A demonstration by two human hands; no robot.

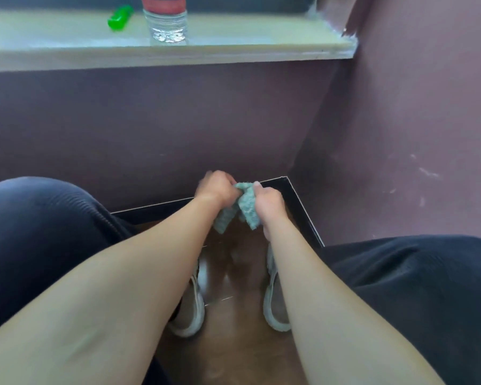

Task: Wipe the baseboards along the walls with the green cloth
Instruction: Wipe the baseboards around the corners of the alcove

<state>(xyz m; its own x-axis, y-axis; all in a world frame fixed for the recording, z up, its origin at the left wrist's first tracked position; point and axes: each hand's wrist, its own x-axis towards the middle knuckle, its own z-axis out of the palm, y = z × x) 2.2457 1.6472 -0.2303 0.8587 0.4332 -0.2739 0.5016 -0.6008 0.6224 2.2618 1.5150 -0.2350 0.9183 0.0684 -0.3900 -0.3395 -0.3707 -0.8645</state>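
Two mauve walls [178,120] are seen meeting in a corner, with a pale window ledge [261,48] running across at 12 o'clock and a brown floor [233,348] at 6 o'clock. Dark-trousered knees are raised at 9 and 4 o'clock. Black baseboards [297,218] are seen along the foot of both walls, joined just at 1 o'clock of the hands. The green cloth [246,205] is held in the air near that corner, above the floor and apart from the boards, so no wiping contact is made yet. Trouble could be expected from the cloth being bunched and twisted: if it is pressed to the board this way, only a narrow ridge would touch and dust would be missed, above all in the tight corner joint. The pale shoes [190,309] are planted close to the boards, so balance could be lost in a far reach to 9 o'clock. A clear bottle [167,23] and a small green object [120,16] are stood on the ledge, well apart from the hands. Both forearms are stretched forward and converge. The left hand [217,187], blurred, is curled round one end of the cloth; the right hand [270,202] is closed on the other, thumb raised, and loose folds are left hanging between the wrists.
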